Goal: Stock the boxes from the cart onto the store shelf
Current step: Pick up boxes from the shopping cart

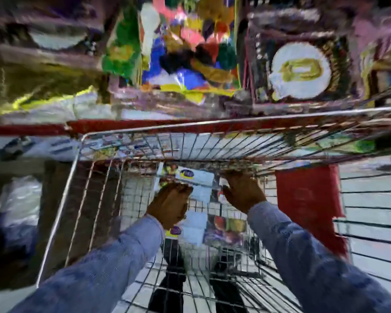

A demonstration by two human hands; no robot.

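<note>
Both my arms in blue sleeves reach down into a wire shopping cart (81, 168). A white box with a purple oval logo (195, 178) stands at the cart's far end. My left hand (171, 205) grips its left side and my right hand (243, 192) is on its right side, fingers curled at the far wall. Another white box with the same logo (191, 230) lies on the cart floor below my left wrist. The store shelf (145, 125) with a red front edge runs just beyond the cart. The view is heavily blurred.
Colourful packages (190, 48) and a dark box with a white round label (299, 71) fill the shelf above. A red panel (307, 206) hangs on the cart's right side. White bags (18, 199) sit low at the left. Tiled floor shows through the cart's wires.
</note>
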